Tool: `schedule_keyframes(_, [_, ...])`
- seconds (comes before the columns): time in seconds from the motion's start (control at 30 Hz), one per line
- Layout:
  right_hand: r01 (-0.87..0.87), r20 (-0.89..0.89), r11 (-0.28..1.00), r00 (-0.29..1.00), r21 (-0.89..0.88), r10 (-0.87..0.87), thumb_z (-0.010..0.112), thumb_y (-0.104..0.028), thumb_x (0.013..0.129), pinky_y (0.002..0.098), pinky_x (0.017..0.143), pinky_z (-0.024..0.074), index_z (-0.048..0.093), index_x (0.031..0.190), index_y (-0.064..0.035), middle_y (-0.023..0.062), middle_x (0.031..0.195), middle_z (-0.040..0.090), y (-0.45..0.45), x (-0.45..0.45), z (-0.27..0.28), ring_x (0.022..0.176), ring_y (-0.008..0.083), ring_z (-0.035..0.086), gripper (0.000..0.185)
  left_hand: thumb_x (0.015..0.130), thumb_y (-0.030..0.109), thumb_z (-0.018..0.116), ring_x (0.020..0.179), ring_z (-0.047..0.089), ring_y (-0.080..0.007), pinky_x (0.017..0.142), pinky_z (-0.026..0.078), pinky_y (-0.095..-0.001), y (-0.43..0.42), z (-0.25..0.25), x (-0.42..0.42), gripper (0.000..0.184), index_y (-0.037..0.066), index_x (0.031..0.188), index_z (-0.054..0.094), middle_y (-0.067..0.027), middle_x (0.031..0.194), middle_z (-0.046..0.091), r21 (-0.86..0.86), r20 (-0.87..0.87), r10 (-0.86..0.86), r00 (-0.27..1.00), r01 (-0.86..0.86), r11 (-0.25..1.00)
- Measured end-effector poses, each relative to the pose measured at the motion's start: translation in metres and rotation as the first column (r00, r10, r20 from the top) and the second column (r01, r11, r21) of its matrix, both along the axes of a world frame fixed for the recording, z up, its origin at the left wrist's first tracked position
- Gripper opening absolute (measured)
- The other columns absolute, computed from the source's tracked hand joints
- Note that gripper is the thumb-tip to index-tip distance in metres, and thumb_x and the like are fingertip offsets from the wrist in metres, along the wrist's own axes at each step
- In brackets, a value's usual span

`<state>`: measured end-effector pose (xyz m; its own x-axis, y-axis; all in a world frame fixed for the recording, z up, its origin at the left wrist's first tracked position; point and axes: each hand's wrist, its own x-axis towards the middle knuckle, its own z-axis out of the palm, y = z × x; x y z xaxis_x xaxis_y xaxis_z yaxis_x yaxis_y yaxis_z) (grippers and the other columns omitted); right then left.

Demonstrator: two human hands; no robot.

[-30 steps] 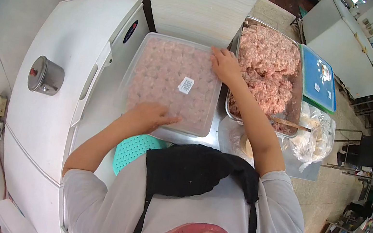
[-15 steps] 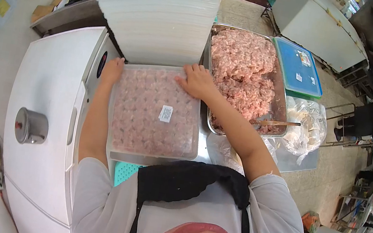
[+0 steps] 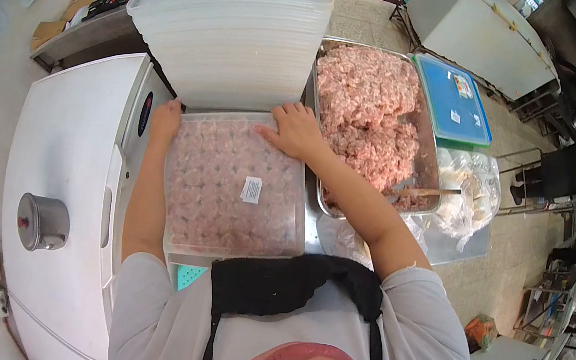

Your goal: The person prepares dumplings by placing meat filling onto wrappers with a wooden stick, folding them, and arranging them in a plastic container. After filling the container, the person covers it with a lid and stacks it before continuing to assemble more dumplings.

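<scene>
A flat translucent plastic container (image 3: 236, 224) lies in front of me, with rows of pinkish pieces showing through its cover and a white label (image 3: 251, 190) on top. At its far left corner, the fingers of my left hand (image 3: 166, 121) curl over the edge. My right hand (image 3: 295, 132) rests on the far right corner, thumb stretched across the cover and fingers spread at the far edge. To the right, a metal tray (image 3: 432, 144) holds a large mound of ground meat (image 3: 369, 95). A wooden-handled utensil (image 3: 422, 192) lies in it.
Behind the container rises a tall stack of translucent trays (image 3: 239, 59). Left stands a white appliance (image 3: 76, 139) with a metal pot (image 3: 44, 223). Blue-lidded containers (image 3: 455, 101) and plastic bags (image 3: 467, 193) are right. A person (image 3: 568, 172) is at the far right.
The container sits slightly nearer my body and is turned a little, with both hands still at its far corners. The view has shifted slightly.
</scene>
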<state>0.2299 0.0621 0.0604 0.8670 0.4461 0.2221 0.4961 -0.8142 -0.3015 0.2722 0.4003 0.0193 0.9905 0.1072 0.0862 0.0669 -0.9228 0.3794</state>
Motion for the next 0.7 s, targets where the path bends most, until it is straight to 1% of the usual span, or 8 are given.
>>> schedule_keyframes(0.07, [-0.002, 0.065, 1.000, 0.998, 0.003, 0.002, 0.056, -0.055, 0.086, 0.0468, 0.088, 0.0400, 0.060, 0.110, -0.0020, 0.0192, 0.113, 0.058, 0.001, -0.009, -0.002, 0.108, 0.0351, 0.054, 0.059, 0.100, 0.030, 0.036, 0.098, 0.057, -0.0417, 0.084, 0.044, -0.0482, -0.008, 0.015, -0.021, 0.039, 0.001, 0.102, 0.062, -0.0240, 0.107, 0.063, -0.086, -0.030, 0.148, 0.988, -0.150, 0.985])
schedule_keyframes(0.17, [-0.081, 0.381, 0.997, 0.921, -0.009, 0.078, 0.055, -0.051, 0.088, 0.0498, 0.096, 0.0376, 0.058, 0.119, -0.0037, 0.0208, 0.121, 0.055, 0.002, -0.033, -0.004, 0.117, 0.0368, 0.050, 0.056, 0.101, 0.026, 0.037, 0.115, 0.053, -0.0376, 0.096, 0.041, -0.0419, -0.001, 0.001, -0.060, 0.036, 0.001, 0.121, 0.054, -0.0210, 0.125, 0.056, -0.179, 0.270, 0.029, 0.962, 0.021, 0.984])
schedule_keyframes(0.27, [-0.333, 0.161, 0.942, 0.928, -0.043, 0.335, 0.053, -0.050, 0.090, 0.0536, 0.108, 0.0289, 0.051, 0.131, -0.0067, 0.0221, 0.135, 0.047, 0.000, -0.100, -0.007, 0.129, 0.0397, 0.041, 0.060, 0.101, 0.022, 0.037, 0.126, 0.047, -0.0345, 0.107, 0.035, -0.0386, 0.002, -0.005, -0.138, 0.041, 0.001, 0.135, 0.045, -0.0187, 0.135, 0.051, -0.209, 0.267, -0.003, 0.964, 0.061, 0.976])
schedule_keyframes(0.37, [-0.460, 0.081, 0.887, 0.884, -0.035, 0.461, 0.051, -0.054, 0.090, 0.0552, 0.111, 0.0263, 0.048, 0.135, -0.0072, 0.0228, 0.142, 0.041, -0.001, -0.162, -0.005, 0.134, 0.0412, 0.036, 0.065, 0.101, 0.021, 0.037, 0.122, 0.051, -0.0357, 0.101, 0.039, -0.0404, -0.014, 0.018, -0.217, 0.037, 0.003, 0.132, 0.047, -0.0190, 0.132, 0.053, -0.217, 0.186, 0.060, 0.981, -0.019, 0.976])
schedule_keyframes(0.43, [-0.522, 0.072, 0.853, 0.850, -0.034, 0.523, 0.050, -0.056, 0.090, 0.0561, 0.110, 0.0266, 0.046, 0.136, -0.0068, 0.0233, 0.144, 0.038, -0.002, -0.177, -0.001, 0.135, 0.0421, 0.034, 0.068, 0.102, 0.018, 0.036, 0.116, 0.055, -0.0350, 0.096, 0.042, -0.0402, -0.026, 0.040, -0.250, 0.035, 0.004, 0.131, 0.048, -0.0185, 0.126, 0.058, -0.275, -0.199, 0.252, 0.947, -0.301, 0.913])
schedule_keyframes(0.47, [-0.536, 0.040, 0.842, 0.842, -0.056, 0.539, 0.049, -0.059, 0.089, 0.0571, 0.110, 0.0258, 0.045, 0.137, -0.0057, 0.0244, 0.146, 0.035, 0.000, -0.182, 0.001, 0.137, 0.0434, 0.031, 0.072, 0.102, 0.018, 0.036, 0.116, 0.055, -0.0350, 0.096, 0.042, -0.0402, -0.024, 0.030, -0.256, 0.035, 0.004, 0.131, 0.048, -0.0185, 0.126, 0.058, -0.275, -0.202, 0.251, 0.947, -0.300, 0.913])
schedule_keyframes(0.53, [-0.551, 0.001, 0.831, 0.833, -0.079, 0.553, 0.049, -0.062, 0.088, 0.0581, 0.110, 0.0250, 0.043, 0.138, -0.0046, 0.0256, 0.147, 0.033, 0.002, -0.190, 0.003, 0.138, 0.0448, 0.028, 0.077, 0.102, 0.017, 0.036, 0.109, 0.059, -0.0314, 0.089, 0.044, -0.0396, -0.018, 0.001, -0.261, 0.033, 0.006, 0.127, 0.052, -0.0155, 0.122, 0.060, -0.352, 0.176, 0.302, 0.937, -0.226, 0.908])
schedule_keyframes(0.7, [-0.600, -0.128, 0.762, 0.799, -0.243, 0.588, 0.053, -0.068, 0.082, 0.0621, 0.109, 0.0227, 0.035, 0.143, -0.0018, 0.0263, 0.150, 0.028, 0.005, -0.192, 0.020, 0.140, 0.0464, 0.023, 0.092, 0.101, 0.015, 0.037, 0.095, 0.059, -0.0245, 0.085, 0.044, -0.0345, 0.001, -0.025, -0.256, 0.031, 0.004, 0.122, 0.056, -0.0137, 0.114, 0.061, -0.422, 0.218, 0.297, 0.930, -0.184, 0.888])
